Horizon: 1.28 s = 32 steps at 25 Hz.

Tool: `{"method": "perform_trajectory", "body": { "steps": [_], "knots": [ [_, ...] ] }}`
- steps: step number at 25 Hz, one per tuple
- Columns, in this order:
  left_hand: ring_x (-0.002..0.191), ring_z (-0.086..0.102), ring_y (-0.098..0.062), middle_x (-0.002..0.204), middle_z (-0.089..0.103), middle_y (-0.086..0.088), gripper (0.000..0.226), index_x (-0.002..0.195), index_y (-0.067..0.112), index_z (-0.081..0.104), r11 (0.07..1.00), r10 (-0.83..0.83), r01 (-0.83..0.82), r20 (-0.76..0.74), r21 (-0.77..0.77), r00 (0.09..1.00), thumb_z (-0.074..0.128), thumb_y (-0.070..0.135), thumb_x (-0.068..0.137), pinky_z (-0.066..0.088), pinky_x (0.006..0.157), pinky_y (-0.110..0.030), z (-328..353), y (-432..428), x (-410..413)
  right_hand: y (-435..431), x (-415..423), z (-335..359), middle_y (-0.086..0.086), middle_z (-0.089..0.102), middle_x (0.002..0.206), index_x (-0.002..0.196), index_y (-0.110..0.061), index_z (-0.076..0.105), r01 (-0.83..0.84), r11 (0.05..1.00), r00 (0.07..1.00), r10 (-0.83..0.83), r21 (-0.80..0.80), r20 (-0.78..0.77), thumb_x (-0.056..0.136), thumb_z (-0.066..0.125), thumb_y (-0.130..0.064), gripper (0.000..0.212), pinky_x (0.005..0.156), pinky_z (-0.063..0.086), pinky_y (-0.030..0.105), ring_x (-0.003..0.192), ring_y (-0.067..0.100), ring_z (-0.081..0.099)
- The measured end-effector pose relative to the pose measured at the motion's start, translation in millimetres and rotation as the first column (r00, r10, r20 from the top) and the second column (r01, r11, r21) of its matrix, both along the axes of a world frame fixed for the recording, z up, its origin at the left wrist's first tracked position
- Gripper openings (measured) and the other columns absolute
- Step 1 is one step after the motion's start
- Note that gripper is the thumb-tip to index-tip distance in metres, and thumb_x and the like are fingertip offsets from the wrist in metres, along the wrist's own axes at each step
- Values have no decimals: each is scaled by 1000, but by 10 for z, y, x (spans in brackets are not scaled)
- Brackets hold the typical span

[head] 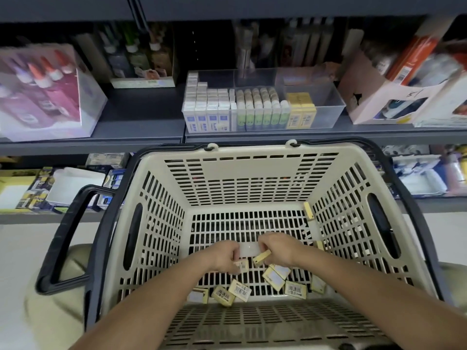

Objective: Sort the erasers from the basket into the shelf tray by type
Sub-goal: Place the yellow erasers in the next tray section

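Both hands reach down into the cream basket (252, 173). My left hand (226, 256) pinches a small yellow eraser (242, 265) with a barcode label. My right hand (278, 250) grips another yellow eraser (262, 258) by its end. Several more yellow erasers (240, 290) lie loose on the basket floor near the front, and one yellow eraser (308, 210) leans in the far right corner. On the shelf above stands the clear shelf tray (328, 107); it holds white-and-blue erasers (207, 109) at left, green ones (262, 109) in the middle and yellow ones (300, 112) at right.
The basket's black handle (68, 238) hangs down on the left. A box of glue bottles (43, 94) stands left of the tray, and a pink cardboard box (374, 97) stands to its right. More stock fills the lower shelf behind the basket.
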State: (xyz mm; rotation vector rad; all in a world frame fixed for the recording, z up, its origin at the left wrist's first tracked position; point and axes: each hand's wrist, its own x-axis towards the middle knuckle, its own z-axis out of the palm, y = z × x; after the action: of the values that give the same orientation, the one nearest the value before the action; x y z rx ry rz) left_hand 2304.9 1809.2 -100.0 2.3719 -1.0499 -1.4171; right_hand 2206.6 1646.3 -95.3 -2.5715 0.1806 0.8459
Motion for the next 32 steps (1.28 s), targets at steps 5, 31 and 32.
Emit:
{"method": "perform_trajectory", "body": {
  "steps": [5, 31, 32],
  "knots": [
    [91, 64, -18, 115, 58, -14, 43, 129, 4, 39, 777, 600, -607, -490, 168, 632, 57, 5, 90, 57, 75, -27, 155, -38, 165, -43, 100, 119, -10, 46, 76, 70, -31, 40, 114, 977, 978, -143, 182, 152, 80, 67, -22, 30, 55, 35, 19, 64, 5, 41],
    [83, 68, -18, 96, 70, -11, 24, 104, 9, 57, 737, 606, -656, -587, 162, 536, 67, 4, 83, 56, 62, -23, 231, 92, 345, 506, -145, -31, 5, 55, 103, 106, -17, 47, -159, 977, 986, 165, 143, -32, 82, 66, -20, 31, 71, 43, 32, 90, 23, 54],
    [85, 69, -19, 98, 70, -11, 24, 105, 9, 57, 725, 615, -669, -588, 161, 525, 66, 3, 83, 57, 66, -25, 216, 93, 345, 458, -133, 19, 2, 56, 95, 99, -18, 50, -38, 971, 996, 56, 234, -69, 82, 67, -18, 24, 72, 46, 33, 86, 20, 54]
  ]
}}
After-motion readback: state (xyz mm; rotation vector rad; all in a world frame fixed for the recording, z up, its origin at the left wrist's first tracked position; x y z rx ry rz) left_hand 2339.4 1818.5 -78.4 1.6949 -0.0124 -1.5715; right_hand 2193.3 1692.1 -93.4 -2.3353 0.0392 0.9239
